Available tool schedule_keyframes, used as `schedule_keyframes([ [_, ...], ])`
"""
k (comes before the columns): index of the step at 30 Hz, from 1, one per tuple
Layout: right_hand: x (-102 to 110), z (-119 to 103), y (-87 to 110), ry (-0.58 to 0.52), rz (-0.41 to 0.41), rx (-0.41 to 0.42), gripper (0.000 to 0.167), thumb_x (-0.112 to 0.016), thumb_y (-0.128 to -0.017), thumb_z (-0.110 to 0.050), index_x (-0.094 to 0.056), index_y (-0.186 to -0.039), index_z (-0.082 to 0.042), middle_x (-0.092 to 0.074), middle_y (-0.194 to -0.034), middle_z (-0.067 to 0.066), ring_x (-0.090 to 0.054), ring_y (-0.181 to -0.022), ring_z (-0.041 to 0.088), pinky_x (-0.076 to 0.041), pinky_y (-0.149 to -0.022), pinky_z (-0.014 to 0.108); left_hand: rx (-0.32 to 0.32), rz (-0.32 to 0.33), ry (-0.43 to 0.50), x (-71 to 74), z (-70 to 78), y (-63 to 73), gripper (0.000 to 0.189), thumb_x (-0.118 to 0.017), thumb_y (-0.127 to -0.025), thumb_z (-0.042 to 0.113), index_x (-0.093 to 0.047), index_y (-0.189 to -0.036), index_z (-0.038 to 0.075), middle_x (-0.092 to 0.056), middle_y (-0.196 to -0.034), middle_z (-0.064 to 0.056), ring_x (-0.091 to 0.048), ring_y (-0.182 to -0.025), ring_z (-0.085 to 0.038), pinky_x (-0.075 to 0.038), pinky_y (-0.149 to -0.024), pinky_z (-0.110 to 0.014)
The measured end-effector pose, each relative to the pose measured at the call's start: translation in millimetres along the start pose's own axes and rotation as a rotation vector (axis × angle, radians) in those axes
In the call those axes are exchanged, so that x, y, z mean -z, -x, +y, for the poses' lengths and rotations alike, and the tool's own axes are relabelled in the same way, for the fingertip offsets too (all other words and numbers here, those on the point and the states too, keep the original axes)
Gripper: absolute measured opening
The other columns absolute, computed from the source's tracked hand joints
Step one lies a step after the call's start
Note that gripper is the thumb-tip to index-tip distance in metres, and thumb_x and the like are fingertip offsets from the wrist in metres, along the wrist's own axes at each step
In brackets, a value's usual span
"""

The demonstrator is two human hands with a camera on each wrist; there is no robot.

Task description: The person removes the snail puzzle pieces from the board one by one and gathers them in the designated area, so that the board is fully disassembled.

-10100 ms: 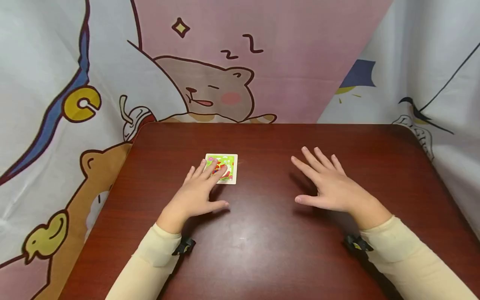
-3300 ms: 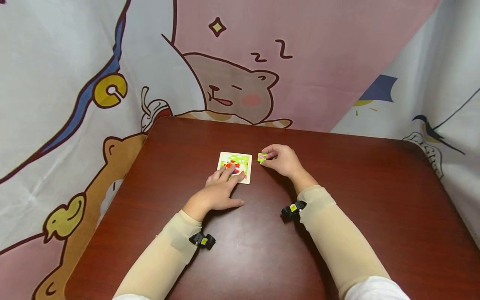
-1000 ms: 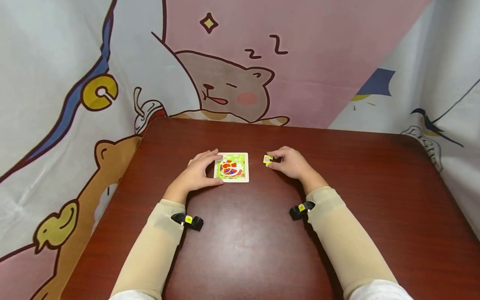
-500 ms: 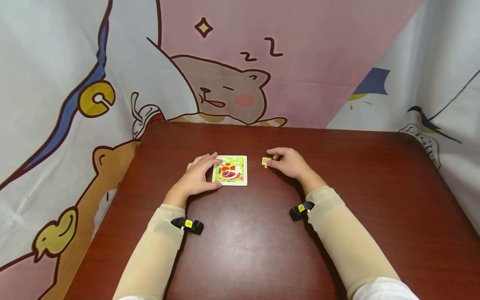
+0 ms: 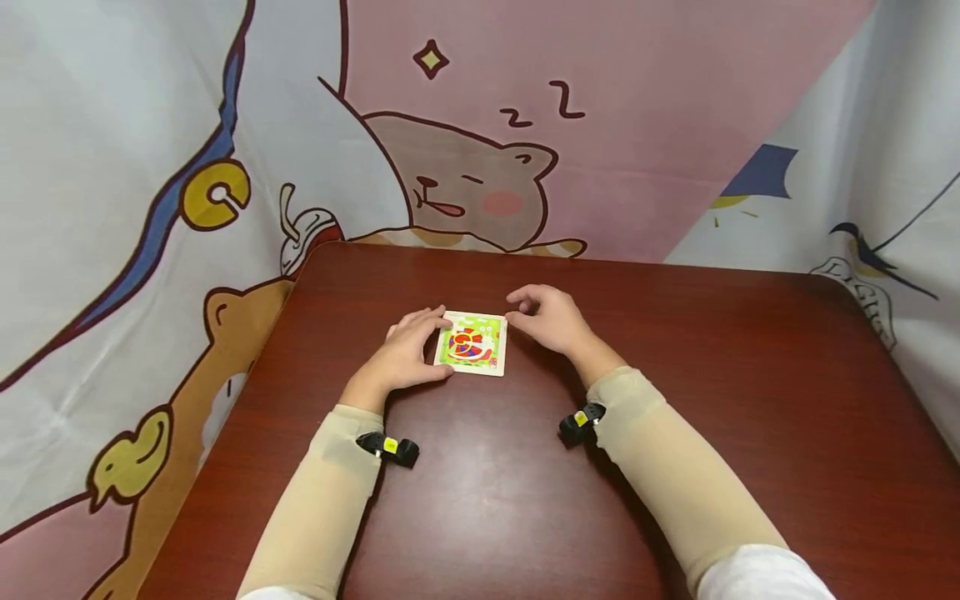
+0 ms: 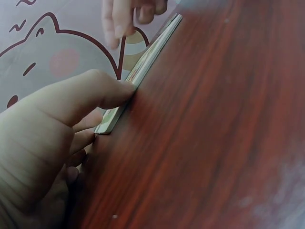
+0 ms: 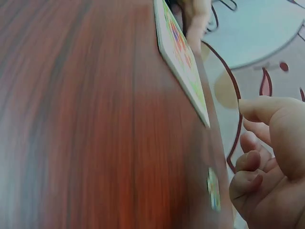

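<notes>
A small square jigsaw puzzle [image 5: 471,343] with a snail picture and a pale frame lies flat on the table. My left hand [image 5: 405,350] grips its left side, thumb at the near edge and fingers at the far edge. At the board's upper right corner hovers my right hand [image 5: 555,319], its fingers loosely bent and holding nothing. In the right wrist view a loose puzzle piece [image 7: 213,188] lies on the table below the right hand [image 7: 271,162], apart from the board; in the head view it is hidden.
The dark red-brown wooden table [image 5: 480,500] has a rounded back edge. Behind it hangs a cartoon-printed curtain [image 5: 615,125]. A black wrist camera [image 5: 397,450] sits on the left sleeve, another wrist camera [image 5: 581,423] on the right.
Since half a second ago, my right hand has let go of the green puzzle piece and moved left toward the board. My left hand keeps its hold on the puzzle.
</notes>
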State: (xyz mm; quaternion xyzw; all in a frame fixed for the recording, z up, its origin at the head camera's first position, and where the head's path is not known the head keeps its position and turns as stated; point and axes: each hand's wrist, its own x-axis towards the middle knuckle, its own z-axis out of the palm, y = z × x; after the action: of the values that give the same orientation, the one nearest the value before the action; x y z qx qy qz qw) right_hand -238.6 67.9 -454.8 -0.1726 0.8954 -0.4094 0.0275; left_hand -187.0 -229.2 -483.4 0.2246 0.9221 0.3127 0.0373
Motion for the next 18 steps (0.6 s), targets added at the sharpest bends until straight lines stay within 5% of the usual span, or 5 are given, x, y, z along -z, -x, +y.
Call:
schedule_keyframes([
  [8,-25.8,-16.0,-8.1,0.06,-0.169,-0.015,0.034,-0.085,-0.091,-0.019,-0.077,-0.122,-0.007,-0.068,-0.1,0.006,-0.061,-0.094,0.022,-0.05,-0.084,0.037,-0.001,-0.013,-0.013,-2.4,1.0,0.6,0.085,-0.086,-0.08,0.039,-0.056,-0.153,0.007,-0.038,-0.17,-0.01,-0.028,-0.158,-0.034,-0.03,-0.114,-0.062],
  [18,-34.9,-28.2,-17.4,0.17,-0.213,0.009,0.035,-0.087,-0.09,-0.02,-0.078,-0.122,-0.009,-0.07,-0.109,0.01,-0.064,-0.105,0.026,-0.052,-0.095,0.042,-0.005,0.0,-0.027,0.1,-1.5,1.0,0.087,-0.086,-0.08,0.042,-0.056,-0.154,0.007,-0.04,-0.169,-0.01,-0.029,-0.157,-0.034,-0.03,-0.114,-0.062],
])
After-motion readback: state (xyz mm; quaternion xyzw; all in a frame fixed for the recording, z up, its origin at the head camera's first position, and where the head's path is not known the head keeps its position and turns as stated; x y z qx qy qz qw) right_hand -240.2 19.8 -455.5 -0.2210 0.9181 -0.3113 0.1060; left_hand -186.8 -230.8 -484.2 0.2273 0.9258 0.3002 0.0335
